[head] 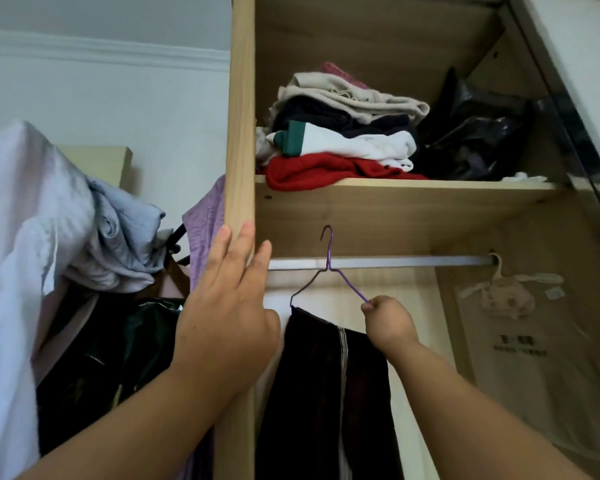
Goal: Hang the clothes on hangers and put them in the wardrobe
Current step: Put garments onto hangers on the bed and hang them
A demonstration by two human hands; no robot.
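A purple wire hanger (pixel 329 258) is held up in front of the wardrobe's metal rail (pixel 395 262), its hook rising above the rail. Dark maroon trousers with a pale side stripe (pixel 326 386) are draped over its lower bar. My right hand (pixel 388 323) grips the hanger's right shoulder. My left hand (pixel 229 299) rests flat with straight fingers on the front edge of the wardrobe's wooden side panel (pixel 240 133). Whether the hook rests on the rail I cannot tell.
The shelf (pixel 413 190) above the rail holds a stack of folded clothes (pixel 340 133) and a black plastic bag (pixel 475 140). A small cloth pouch (pixel 503 296) hangs at the rail's right end. Left of the wardrobe, several garments (pixel 49 220) are heaped on a rack.
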